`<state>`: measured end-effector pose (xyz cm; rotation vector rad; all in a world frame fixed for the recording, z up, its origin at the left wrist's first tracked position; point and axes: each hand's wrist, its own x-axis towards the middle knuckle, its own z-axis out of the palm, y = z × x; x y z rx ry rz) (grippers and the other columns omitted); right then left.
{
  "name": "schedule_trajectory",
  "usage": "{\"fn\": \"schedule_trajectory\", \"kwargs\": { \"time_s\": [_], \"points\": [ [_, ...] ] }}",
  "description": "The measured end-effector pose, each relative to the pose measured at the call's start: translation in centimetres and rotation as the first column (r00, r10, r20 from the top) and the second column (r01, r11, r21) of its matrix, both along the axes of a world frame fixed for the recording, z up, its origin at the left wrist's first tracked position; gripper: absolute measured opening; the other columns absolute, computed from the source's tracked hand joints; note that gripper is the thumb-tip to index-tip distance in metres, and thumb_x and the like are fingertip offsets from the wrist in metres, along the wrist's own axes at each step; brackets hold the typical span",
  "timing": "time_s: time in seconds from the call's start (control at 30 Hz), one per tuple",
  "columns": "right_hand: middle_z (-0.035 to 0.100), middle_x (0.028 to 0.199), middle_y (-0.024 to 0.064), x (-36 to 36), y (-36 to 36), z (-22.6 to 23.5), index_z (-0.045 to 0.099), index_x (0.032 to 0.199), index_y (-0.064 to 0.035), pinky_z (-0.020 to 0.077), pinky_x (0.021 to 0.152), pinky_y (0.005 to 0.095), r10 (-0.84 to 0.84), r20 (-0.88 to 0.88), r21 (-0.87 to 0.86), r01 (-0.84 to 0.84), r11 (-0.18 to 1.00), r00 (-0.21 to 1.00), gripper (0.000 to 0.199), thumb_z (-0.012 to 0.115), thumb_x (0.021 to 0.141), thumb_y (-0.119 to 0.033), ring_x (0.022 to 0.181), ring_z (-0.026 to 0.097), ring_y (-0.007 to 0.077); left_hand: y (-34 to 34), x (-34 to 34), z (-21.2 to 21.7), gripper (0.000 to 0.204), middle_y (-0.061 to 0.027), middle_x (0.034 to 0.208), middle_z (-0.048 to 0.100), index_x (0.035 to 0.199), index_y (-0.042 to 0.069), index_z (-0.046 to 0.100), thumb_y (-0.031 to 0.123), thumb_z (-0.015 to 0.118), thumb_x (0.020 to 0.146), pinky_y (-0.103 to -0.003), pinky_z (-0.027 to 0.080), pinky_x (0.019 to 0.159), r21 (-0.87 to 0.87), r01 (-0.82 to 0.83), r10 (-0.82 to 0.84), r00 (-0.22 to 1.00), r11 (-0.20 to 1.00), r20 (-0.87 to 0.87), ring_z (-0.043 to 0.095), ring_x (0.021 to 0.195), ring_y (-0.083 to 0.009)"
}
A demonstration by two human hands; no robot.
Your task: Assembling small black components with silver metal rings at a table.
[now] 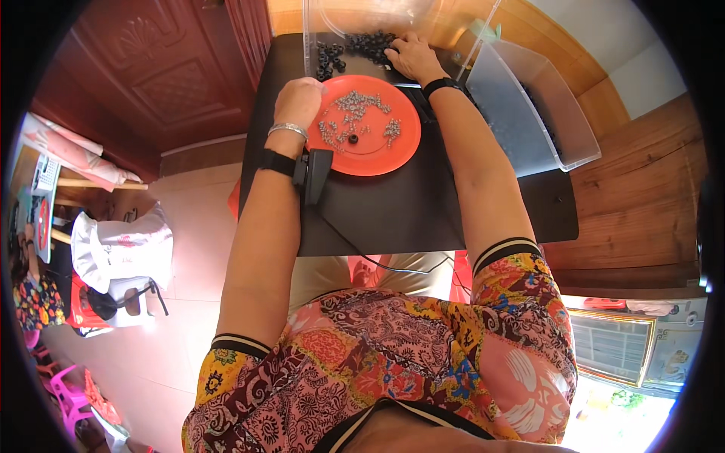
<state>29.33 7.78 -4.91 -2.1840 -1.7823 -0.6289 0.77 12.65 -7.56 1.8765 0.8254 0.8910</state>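
An orange-red plate [393, 155] lies on the dark table, with many small silvery metal pieces [356, 106] in loose clusters and one black ring-like part [353, 139] on it. My left hand [300, 102] is closed at the plate's upper left rim; what its fingers hold, if anything, is hidden. Beyond the plate is a heap of small black parts [370, 47], with a few more black pieces [329, 59] to its left. My right hand [415, 59] reaches over the heap's right side, fingers apart and fingertips touching the parts.
A clear plastic box [445, 30] stands at the far edge around the heap. To the right sits a translucent bin [502, 98] with dark parts inside. From a black device [319, 175] at my left wrist, a cable [362, 260] runs over the table's [377, 219] near edge.
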Motion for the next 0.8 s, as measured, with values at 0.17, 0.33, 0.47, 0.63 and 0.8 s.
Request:
{"fn": "schedule_trajectory", "kwargs": {
  "time_s": [0.17, 0.33, 0.47, 0.63, 0.8],
  "points": [
    [0.060, 0.106, 0.0048, 2.4, 1.1, -1.5, 0.065, 0.097, -0.0156, 0.0477, 0.082, 0.0463, 0.150, 0.232, -0.032, -0.147, 0.989, 0.961, 0.024, 0.049, 0.088, -0.030, 0.106, 0.053, 0.0316, 1.6, -1.3, -0.5, 0.024, -0.0157, 0.083, 0.065, 0.077, 0.009, 0.071, 0.028, 0.056, 0.077, -0.040, 0.049, 0.072, 0.121, -0.063, 0.067, 0.997, 0.991, -0.029, 0.063, 0.084, -0.0330],
    [0.062, 0.104, 0.0045, 1.5, -0.7, 0.6, 0.066, 0.094, -0.0158, 0.0467, 0.084, 0.0448, 0.232, 0.281, -0.223, -0.172, 0.959, 0.931, 0.021, 0.052, 0.085, -0.029, 0.104, 0.055, 0.0295, 2.7, -1.9, 0.5, 0.029, -0.0201, 0.096, 0.063, 0.090, 0.009, 0.069, 0.029, 0.050, 0.079, -0.046, 0.048, 0.081, 0.240, -0.106, 0.170, 0.949, 0.965, -0.266, 0.059, 0.092, -0.0400],
    [0.064, 0.104, 0.0112, -0.7, -2.6, 1.7, 0.066, 0.100, -0.0120, 0.0415, 0.093, 0.0437, 0.169, -0.027, -0.212, -0.171, 0.962, 0.985, 0.033, 0.048, 0.086, -0.036, 0.104, 0.054, 0.0335, 1.9, -1.6, 1.3, 0.027, -0.0152, 0.085, 0.068, 0.082, 0.005, 0.071, 0.018, 0.048, 0.079, -0.034, 0.047, 0.078, 0.154, -0.248, 0.280, 0.926, 0.957, -0.252, 0.064, 0.086, -0.0274],
    [0.060, 0.103, 0.0165, -2.4, -5.8, 2.1, 0.066, 0.100, -0.0115, 0.0439, 0.090, 0.0431, 0.181, -0.105, -0.109, -0.192, 0.975, 0.978, 0.030, 0.054, 0.085, -0.035, 0.102, 0.055, 0.0358, 1.7, -1.9, 2.0, 0.033, -0.0242, 0.096, 0.062, 0.089, 0.004, 0.068, 0.025, 0.045, 0.077, -0.048, 0.046, 0.083, 0.194, -0.180, 0.233, 0.926, 0.964, -0.298, 0.058, 0.094, -0.0428],
    [0.059, 0.106, 0.0166, -3.1, -8.5, 2.3, 0.066, 0.100, -0.0115, 0.0444, 0.089, 0.0424, 0.230, -0.118, -0.124, -0.244, 0.962, 0.966, 0.027, 0.057, 0.085, -0.032, 0.101, 0.055, 0.0364, 1.9, -1.8, 1.7, 0.033, -0.0248, 0.096, 0.062, 0.089, 0.005, 0.068, 0.025, 0.046, 0.077, -0.047, 0.045, 0.084, 0.188, -0.196, 0.245, 0.926, 0.962, -0.286, 0.057, 0.095, -0.0436]
  ]
}}
